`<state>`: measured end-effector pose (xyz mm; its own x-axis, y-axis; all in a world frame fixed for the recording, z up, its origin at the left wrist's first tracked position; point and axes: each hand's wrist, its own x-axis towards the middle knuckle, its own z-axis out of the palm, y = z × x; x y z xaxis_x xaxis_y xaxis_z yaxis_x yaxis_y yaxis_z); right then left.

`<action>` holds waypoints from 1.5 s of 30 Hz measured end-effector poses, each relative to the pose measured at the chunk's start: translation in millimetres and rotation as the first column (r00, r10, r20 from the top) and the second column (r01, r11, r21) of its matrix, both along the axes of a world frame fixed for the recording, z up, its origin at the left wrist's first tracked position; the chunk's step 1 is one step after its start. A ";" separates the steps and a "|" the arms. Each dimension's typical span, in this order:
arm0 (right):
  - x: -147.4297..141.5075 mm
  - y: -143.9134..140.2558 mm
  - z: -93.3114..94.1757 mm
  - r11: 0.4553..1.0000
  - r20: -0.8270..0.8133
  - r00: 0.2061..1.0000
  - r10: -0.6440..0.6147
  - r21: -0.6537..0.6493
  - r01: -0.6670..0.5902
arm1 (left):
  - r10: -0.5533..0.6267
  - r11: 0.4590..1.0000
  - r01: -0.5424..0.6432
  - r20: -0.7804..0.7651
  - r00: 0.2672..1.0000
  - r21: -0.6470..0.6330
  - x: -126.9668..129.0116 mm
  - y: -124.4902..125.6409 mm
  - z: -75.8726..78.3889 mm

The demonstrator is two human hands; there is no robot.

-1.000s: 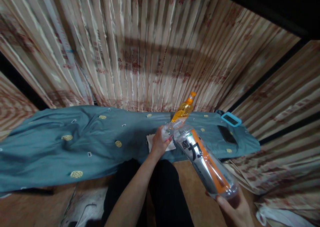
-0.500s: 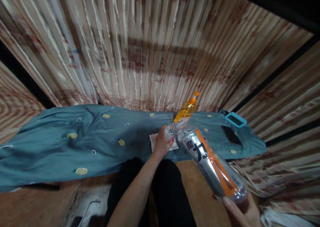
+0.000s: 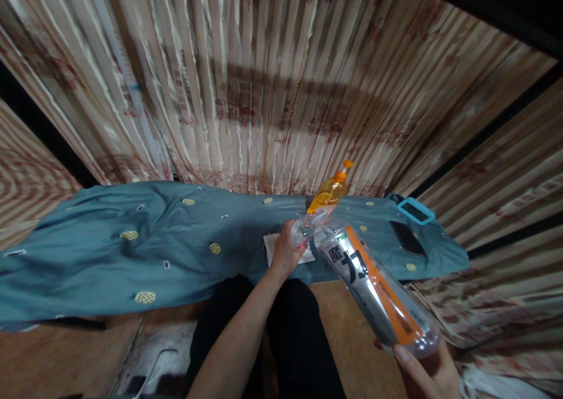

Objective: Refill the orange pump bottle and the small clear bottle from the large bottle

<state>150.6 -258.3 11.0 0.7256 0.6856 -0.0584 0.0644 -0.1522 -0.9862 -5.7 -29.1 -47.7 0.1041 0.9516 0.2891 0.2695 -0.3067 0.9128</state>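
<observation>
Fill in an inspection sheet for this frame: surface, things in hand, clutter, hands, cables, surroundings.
Surface: low ledge under a teal cloth, rumpled, with small yellow motifs.
Things in hand: big bottle with an orange and silver label, tilted, neck toward a small clear bottle; the two mouths meet or nearly meet.
Clutter: orange pump bottle upright at the back; white tissue under the small bottle; dark phone; teal-framed device.
Hands: left hand grips the small bottle; right hand holds the big bottle's base.
Cables: one thin cord hanging below the cloth edge.
Surroundings: striped curtain behind; wooden floor.
</observation>
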 end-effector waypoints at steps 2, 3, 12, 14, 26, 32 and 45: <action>2.8 -1.6 -2.0 1.000 0.020 1.000 0.014 -0.016 -0.013 | -0.002 1.000 0.002 -0.014 1.000 -0.008 -0.7 -0.3 0.6; 3.6 -2.2 -2.3 1.000 0.037 0.999 0.013 -0.021 -0.013 | -0.002 1.000 0.002 -0.021 1.000 -0.012 -0.9 -0.5 0.9; -8.7 0.5 12.5 0.999 -0.018 0.999 -0.036 -0.010 0.036 | 0.008 1.000 -0.008 -0.034 0.999 0.001 -0.2 -1.3 0.1; -10.4 1.2 14.0 0.999 0.002 0.999 -0.034 -0.012 0.034 | 0.010 1.000 -0.010 -0.023 1.000 0.010 -0.6 -1.3 -1.0; 7.9 -5.6 -6.4 1.000 0.143 0.989 0.026 -0.007 -0.025 | -0.005 0.999 0.005 -0.004 1.000 0.045 -2.2 0.4 -7.3; 0.3 -3.4 6.9 0.999 0.106 0.994 0.030 -0.017 -0.028 | -0.020 0.999 0.020 -0.006 1.000 0.038 -2.7 -0.4 -5.7; 4.3 0.0 4.5 0.999 0.080 0.996 -0.039 -0.006 0.039 | -0.023 1.000 0.023 0.007 1.000 -0.010 -3.2 -3.9 -0.3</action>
<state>154.8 -258.3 15.5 0.7544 0.6563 -0.0042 0.1371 -0.1639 -0.9769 -9.0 -33.0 -48.0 0.1236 0.9519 0.2804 0.2559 -0.3036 0.9178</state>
